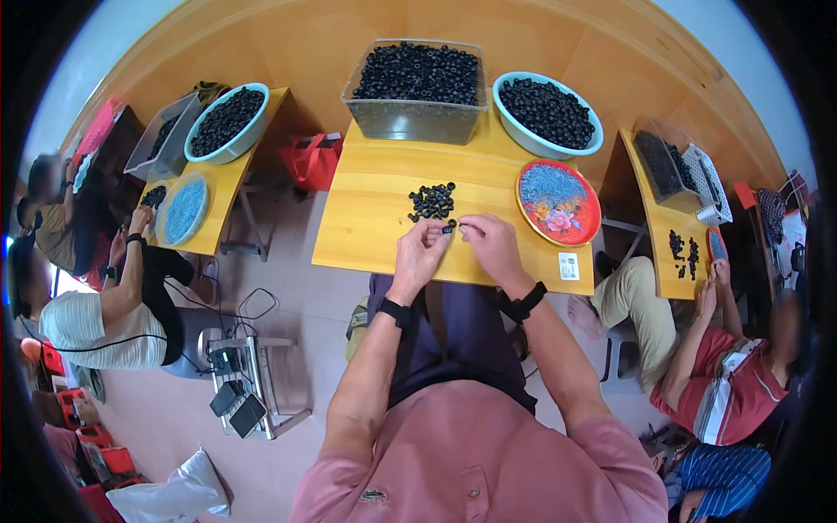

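My left hand [420,253] is closed over the front edge of the yellow table, its thumb and fingers pinching a small black ring-shaped part [450,227]. Close beside it, on the right, the fingertips of my right hand [490,244] are pressed together. What they grip, if anything, is too small to make out. A loose pile of similar black parts [432,201] lies on the table just beyond my hands. To the right sits a red flowered tray [592,213] holding many tiny blue-grey pieces [551,185].
A clear plastic box [410,122] and a light blue basin [551,148], both full of black parts, stand at the table's far side. A white label [568,266] lies near the right front corner. People work at tables on both sides. A metal stool [257,383] with devices stands lower left.
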Demonstrator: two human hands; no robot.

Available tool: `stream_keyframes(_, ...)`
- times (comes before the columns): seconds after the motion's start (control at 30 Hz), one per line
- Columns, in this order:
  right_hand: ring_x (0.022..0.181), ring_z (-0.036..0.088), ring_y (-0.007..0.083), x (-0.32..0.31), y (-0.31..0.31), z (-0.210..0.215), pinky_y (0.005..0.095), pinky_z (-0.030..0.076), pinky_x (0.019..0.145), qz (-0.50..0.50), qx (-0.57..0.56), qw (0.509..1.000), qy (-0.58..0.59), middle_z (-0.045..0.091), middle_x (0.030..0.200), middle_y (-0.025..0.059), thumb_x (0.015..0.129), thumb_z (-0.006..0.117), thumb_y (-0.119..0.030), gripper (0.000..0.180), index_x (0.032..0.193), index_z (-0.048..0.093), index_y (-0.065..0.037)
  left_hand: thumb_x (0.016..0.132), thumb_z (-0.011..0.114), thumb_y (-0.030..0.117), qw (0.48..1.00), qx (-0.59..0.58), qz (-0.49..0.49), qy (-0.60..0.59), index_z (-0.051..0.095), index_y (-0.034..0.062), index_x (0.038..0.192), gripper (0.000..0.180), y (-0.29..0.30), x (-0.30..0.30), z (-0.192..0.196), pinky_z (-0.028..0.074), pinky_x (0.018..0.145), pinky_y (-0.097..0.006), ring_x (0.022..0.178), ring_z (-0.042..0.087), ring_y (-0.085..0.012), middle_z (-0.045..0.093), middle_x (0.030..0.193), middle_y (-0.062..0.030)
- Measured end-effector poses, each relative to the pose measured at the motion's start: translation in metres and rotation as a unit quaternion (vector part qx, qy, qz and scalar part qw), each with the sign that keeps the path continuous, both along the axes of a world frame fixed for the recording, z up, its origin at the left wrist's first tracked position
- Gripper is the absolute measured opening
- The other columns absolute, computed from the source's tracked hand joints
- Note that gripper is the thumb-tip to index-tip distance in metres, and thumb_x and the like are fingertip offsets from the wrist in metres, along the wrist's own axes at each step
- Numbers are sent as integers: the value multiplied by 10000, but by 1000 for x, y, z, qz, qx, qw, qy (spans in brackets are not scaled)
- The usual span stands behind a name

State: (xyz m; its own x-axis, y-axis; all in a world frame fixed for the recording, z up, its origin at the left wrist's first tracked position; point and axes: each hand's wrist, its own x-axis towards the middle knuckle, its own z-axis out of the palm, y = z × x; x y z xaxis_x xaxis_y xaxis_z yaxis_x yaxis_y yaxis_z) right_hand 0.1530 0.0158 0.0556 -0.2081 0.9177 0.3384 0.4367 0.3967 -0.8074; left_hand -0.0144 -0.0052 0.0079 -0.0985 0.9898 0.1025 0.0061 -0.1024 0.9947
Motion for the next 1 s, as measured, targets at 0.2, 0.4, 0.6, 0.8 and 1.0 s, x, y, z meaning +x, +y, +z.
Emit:
stream_keyframes(0.2, 821, 698, 330, 20, -6, 5, 404, 550, 724, -19, 29, 998, -53, 709, 909, 177, 896, 655, -75, 124, 982, 716, -9, 914, 712, 33, 1000, -18, -5, -16, 667, -25, 1077, 179, 1, 16, 1, 493, 714, -206, 749, 557, -30, 628, 842, 37)
stream_keyframes(0.4, 841, 691, 345, 20, -8, 7, 410, 552, 731, 29, 88, 992, -87, 710, 925, 164, 894, 659, -87, 145, 1015, 699, -19, 918, 709, 47, 998, -6, -21, 56, 688, -27, 1083, 182, -3, 9, -1, 497, 709, -212, 749, 570, -44, 648, 831, 21)
stream_keyframes(0.6, 833, 691, 346, 12, -8, 5, 411, 558, 722, 48, 109, 986, -113, 709, 919, 150, 895, 653, -91, 140, 1009, 703, -29, 918, 711, 62, 996, 2, -31, 79, 690, -33, 1099, 206, -5, 7, 4, 505, 708, -215, 756, 583, -48, 661, 837, 14)
stream_keyframes(0.8, 815, 689, 345, 9, -3, -3, 430, 554, 705, 57, 146, 976, -150, 709, 908, 151, 887, 644, -93, 133, 985, 710, -32, 898, 723, 68, 996, 7, -28, 84, 694, -31, 1088, 217, -7, 7, 10, 530, 698, -243, 727, 613, -73, 687, 813, -33)
stream_keyframes(1.0, 825, 684, 362, 5, -1, 4, 440, 550, 715, 66, 95, 987, -115, 708, 893, 167, 889, 633, -93, 126, 951, 720, -27, 907, 720, 74, 998, -3, -35, 60, 686, -22, 1078, 198, -6, 4, 7, 540, 736, -251, 770, 635, -79, 703, 847, -44)
